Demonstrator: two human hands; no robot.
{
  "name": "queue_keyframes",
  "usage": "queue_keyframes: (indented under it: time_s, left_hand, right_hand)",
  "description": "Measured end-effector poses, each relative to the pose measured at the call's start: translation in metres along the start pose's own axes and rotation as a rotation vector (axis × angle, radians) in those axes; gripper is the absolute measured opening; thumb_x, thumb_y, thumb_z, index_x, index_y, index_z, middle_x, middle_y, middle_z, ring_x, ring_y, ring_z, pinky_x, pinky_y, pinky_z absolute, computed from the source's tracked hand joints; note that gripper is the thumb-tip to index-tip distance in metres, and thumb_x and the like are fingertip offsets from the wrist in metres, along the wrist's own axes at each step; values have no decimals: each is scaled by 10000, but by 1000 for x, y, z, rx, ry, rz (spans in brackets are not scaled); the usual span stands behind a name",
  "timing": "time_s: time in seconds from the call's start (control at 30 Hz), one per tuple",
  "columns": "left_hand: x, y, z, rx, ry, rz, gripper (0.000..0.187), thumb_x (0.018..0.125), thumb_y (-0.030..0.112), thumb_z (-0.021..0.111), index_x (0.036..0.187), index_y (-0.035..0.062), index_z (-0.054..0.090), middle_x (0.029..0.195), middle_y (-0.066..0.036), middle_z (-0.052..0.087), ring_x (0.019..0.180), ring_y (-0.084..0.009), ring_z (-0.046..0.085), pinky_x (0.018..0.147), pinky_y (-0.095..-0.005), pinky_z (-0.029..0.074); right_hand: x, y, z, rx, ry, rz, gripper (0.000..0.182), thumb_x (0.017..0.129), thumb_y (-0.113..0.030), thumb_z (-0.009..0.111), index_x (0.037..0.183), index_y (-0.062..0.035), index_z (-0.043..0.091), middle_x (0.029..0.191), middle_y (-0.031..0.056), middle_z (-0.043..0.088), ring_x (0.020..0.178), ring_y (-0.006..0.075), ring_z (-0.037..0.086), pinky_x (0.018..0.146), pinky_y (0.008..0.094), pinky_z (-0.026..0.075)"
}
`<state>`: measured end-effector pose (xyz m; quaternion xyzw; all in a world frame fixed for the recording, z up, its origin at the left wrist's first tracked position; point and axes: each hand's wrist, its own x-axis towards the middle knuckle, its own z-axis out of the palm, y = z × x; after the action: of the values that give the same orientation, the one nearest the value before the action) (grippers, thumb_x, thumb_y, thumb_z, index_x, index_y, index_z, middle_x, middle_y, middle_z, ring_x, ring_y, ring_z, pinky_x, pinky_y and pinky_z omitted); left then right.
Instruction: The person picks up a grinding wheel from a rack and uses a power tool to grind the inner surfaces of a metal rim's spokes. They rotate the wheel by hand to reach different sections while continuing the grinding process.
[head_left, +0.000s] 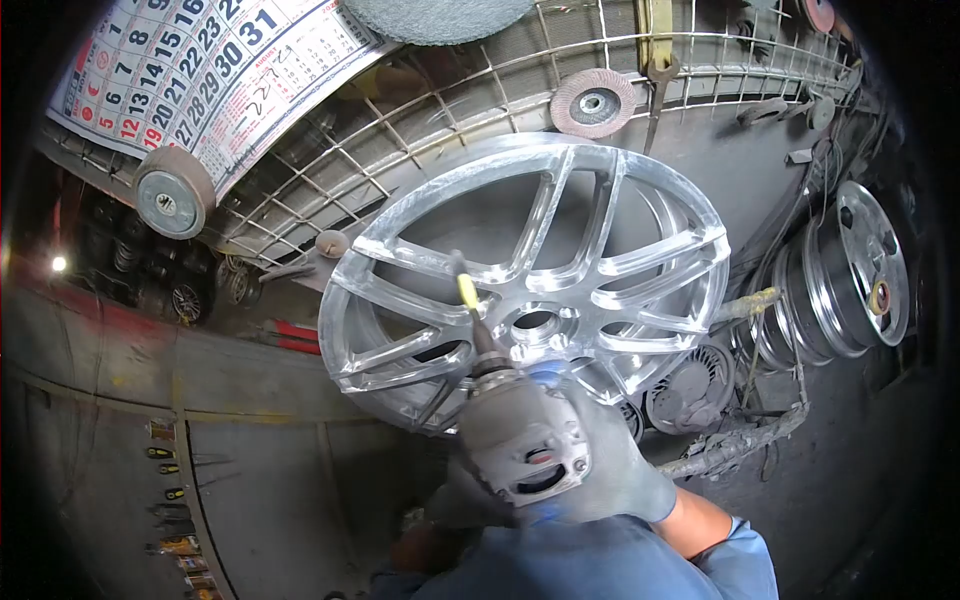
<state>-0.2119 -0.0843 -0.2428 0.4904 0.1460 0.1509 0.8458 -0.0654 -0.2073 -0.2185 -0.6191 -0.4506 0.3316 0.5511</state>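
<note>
A die grinder (520, 430) points up and away from me, its narrow nose carrying a yellow-banded bit (467, 290). My right hand (620, 465), in a grey glove, wraps round the grinder's right side. My left hand (462, 495), also gloved, is closed against the underside of the tool, its fingers mostly hidden by the housing. Beyond the grinder stands a bare metal alloy wheel rim (540, 270), tilted with its spoked face toward me. In this view the bit overlaps the spokes left of the centre hole.
Behind the rim runs a wire rack (400, 135) with a flap disc (592, 103) and a wrench (660, 85) on it. An abrasive wheel (172, 195) is at its left, below a calendar (200, 60). More wheels (870, 265) stand at right; screwdrivers (165, 468) lie lower left.
</note>
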Motion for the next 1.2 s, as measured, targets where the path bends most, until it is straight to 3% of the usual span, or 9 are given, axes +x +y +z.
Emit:
queue_keyframes:
  time_s: [0.17,0.37,0.5,0.57,0.73,0.8,1.1,1.17,1.2]
  left_hand:
    - [13,18,-8,-74,2,-17,960,583,124,934,1394,-20,440,1296,-108,600,1185,-198,610,1021,-365,514]
    - [9,7,0,-136,-162,-141,939,591,111,929,1386,-21,446,1292,-105,603,1177,-193,615,1020,-359,515]
    - [10,-19,11,-103,-21,-115,918,591,85,923,1378,-10,460,1303,-103,599,1172,-184,617,1012,-357,521]
    - [12,-49,-4,-439,-45,-228,908,599,91,920,1377,-9,464,1315,-94,597,1169,-169,617,1007,-348,518]
    - [23,-31,-1,351,-300,262,937,598,99,921,1396,-1,441,1323,-85,583,1203,-177,591,1029,-366,492]
    - [12,-35,8,-331,-38,-110,963,596,127,926,1411,4,427,1331,-87,569,1230,-180,565,1054,-364,464]
    - [10,14,17,-395,147,-301,1069,598,222,939,1455,-16,345,1356,-123,526,1277,-200,505,1105,-373,392]
    - [11,27,20,265,-54,42,1055,603,243,941,1441,-23,358,1348,-134,530,1266,-212,514,1096,-378,398]
    - [12,24,19,252,-49,57,1055,603,243,941,1441,-23,358,1348,-134,530,1266,-212,514,1096,-378,398]
  right_hand:
    - [15,-5,3,-199,-88,-181,864,675,-274,868,1325,43,395,1076,273,651,986,442,676,824,469,550]
    - [-8,20,0,-144,-7,-61,943,633,-301,898,1336,60,385,1065,278,660,967,449,685,820,469,552]
    - [-15,32,-2,-124,83,-64,953,627,-301,901,1344,72,396,1050,269,672,953,442,693,821,454,552]
    - [-15,30,-8,-187,96,-104,905,620,-313,906,1289,68,431,1009,250,679,919,429,700,795,448,553]
    - [-18,31,-2,-201,140,-74,799,649,-342,885,1220,50,485,994,224,681,880,398,705,761,433,548]
    - [-14,34,0,-185,118,-71,794,653,-338,881,1229,48,495,1013,218,679,889,392,703,765,425,547]
    - [-8,22,4,-63,14,-135,817,618,-317,871,1287,23,549,1186,194,636,1007,347,671,888,409,518]
    - [-9,21,7,1,65,-120,760,604,-314,874,1236,2,597,1147,173,658,997,342,673,893,404,516]
    - [-11,25,6,-15,52,-121,760,604,-314,874,1236,2,597,1147,173,658,997,342,673,893,404,516]
